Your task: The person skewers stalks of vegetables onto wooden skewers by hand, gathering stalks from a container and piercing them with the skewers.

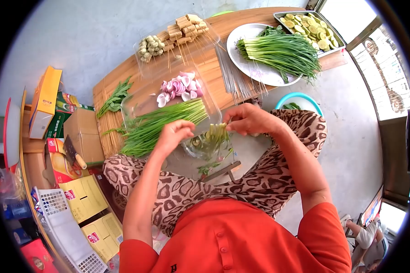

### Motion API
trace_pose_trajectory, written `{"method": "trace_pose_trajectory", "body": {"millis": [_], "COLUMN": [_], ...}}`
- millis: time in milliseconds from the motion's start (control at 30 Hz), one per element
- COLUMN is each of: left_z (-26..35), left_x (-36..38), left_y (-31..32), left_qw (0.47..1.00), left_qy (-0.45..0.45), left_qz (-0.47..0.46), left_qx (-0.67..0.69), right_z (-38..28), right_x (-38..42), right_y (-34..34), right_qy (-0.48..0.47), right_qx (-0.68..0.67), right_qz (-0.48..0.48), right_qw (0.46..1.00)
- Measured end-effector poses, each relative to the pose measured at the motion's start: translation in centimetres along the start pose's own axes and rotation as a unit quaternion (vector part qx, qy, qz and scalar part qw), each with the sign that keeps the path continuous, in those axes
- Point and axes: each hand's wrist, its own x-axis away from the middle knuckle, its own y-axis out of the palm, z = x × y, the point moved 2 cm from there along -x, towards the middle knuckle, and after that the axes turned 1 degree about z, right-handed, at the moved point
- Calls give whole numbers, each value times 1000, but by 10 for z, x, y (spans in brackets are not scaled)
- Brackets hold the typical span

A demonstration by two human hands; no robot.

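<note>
On a low wooden table point(214, 68) set on a grey concrete floor, a clear tray point(136, 107) holds loose chives point(161, 125) and pink onion pieces point(180, 88). Just off the table's near edge, above the person's lap, the left hand point(175, 134) and right hand point(248, 119) both pinch a small bundle of chives point(217, 135) with closed fingers. A white plate point(241, 36) of chives and a metal tray point(282, 16) of sliced vegetables sit toward the far right edge. Cardboard boxes point(82, 132) crowd the left; bare floor lies open on the right.
</note>
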Motion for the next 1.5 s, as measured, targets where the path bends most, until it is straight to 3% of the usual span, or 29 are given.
{"method": "trace_pose_trajectory", "body": {"millis": [100,133,200,233,300,433,867,933,1067,1133,1367,1500], "left_z": [10,9,5,1,-1,-3,-7,-7,-2,-1,0,35], "left_x": [-26,-36,-51,-55,-60,-63,-66,-68,-67,-65,-68,-53], "left_y": [-13,-12,-5,-1,11,19,9,5,-1,-3,-13,-35], "left_qw": [958,957,884,885,793,784,821,859,860,868,865,904], "left_qy": [66,66,193,194,240,206,218,221,257,218,250,201], "left_qz": [116,117,155,154,184,182,166,177,186,171,197,233], "left_qx": [-255,-256,-397,-395,-529,-557,-501,-426,-399,-412,-388,-298], "right_z": [8,11,11,11,9,10,4,1,-1,-3,-2,-5], "right_x": [5,6,9,10,12,9,5,5,1,1,-1,-3], "right_y": [-10,-12,-13,-15,-18,-20,-22,-22,-21,-21,-21,-22], "right_qy": [25,39,39,39,32,1,-22,-8,-9,-15,-1,-2], "right_qx": [-22,-41,-41,-41,-60,-87,-112,-115,-104,-105,-93,-97], "right_qz": [3,6,20,33,46,71,115,121,119,122,133,147], "right_qw": [999,998,998,998,997,994,987,986,987,987,987,984]}}
